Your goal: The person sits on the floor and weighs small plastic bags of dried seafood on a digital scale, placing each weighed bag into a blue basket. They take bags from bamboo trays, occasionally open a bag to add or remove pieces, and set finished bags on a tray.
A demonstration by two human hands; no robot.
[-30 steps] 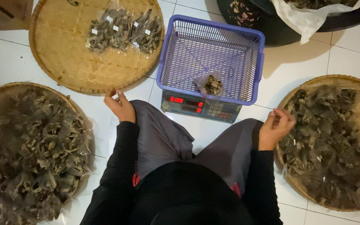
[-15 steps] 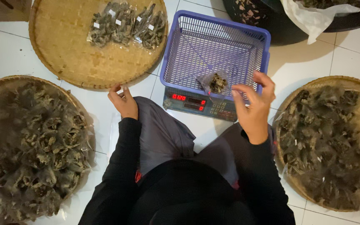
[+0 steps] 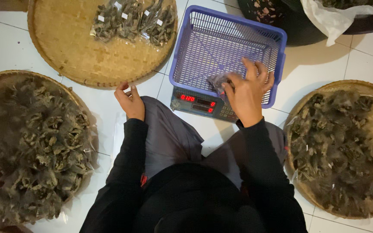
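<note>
Small clear packet [image 3: 218,80] of dark dried pieces lies in blue mesh basket [image 3: 203,41] atop digital scale [image 3: 197,103]. Right hand [image 3: 247,92] fingers [image 3: 252,69] spread loosely over it, touching; grip unclear. Left hand [image 3: 129,101] curled at woven tray [image 3: 65,51] rim, contents unclear.

Basket [image 3: 203,47] on scale [image 3: 197,103], between trays [image 3: 65,56]

Right hand [image 3: 248,92] reaches forward, fingers spread; left hand [image 3: 130,102] rests curled.
</note>
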